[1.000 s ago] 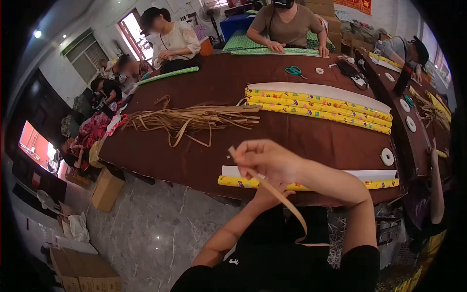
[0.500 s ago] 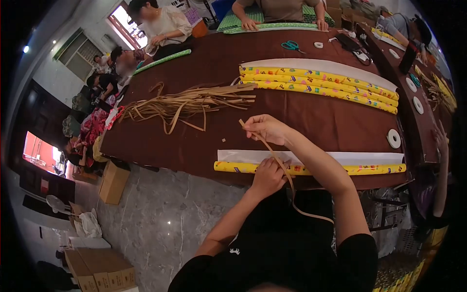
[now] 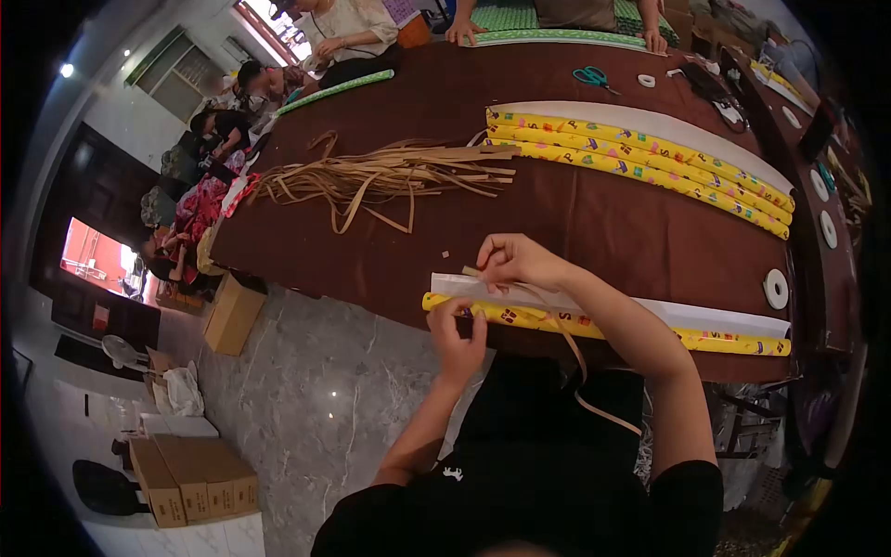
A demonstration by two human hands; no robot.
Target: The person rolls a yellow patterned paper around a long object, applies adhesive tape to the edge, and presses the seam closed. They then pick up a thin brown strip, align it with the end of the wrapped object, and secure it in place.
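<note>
Tan strips lie in a loose bundle [image 3: 390,169] at the left of the brown-covered surface [image 3: 371,278]; they look light and springy, likely to tangle, so one is best drawn out by its end. Nearer, the left hand [image 3: 453,343] has its thumb and forefinger spread against the left end of the patterned yellow roll [image 3: 534,317]; whether they press on it, I cannot tell. The right hand [image 3: 518,265] pinches a single strip [image 3: 608,416] close to its tip, just above the roll's pale flap. From there the strip runs down across the roll and curls over the person's lap, bending under its own slight weight. It should flex easily but may twist, so a fingertip hold near the end gives the best control. The roll lies lengthwise along the near edge; it looks light, fairly smooth and apt to crease or dent if squeezed, so a flat, gentle touch near each end suits it. Farther right, a white tape ring [image 3: 776,290] lies flat, small and probably firm, easily taken by its rim.
</note>
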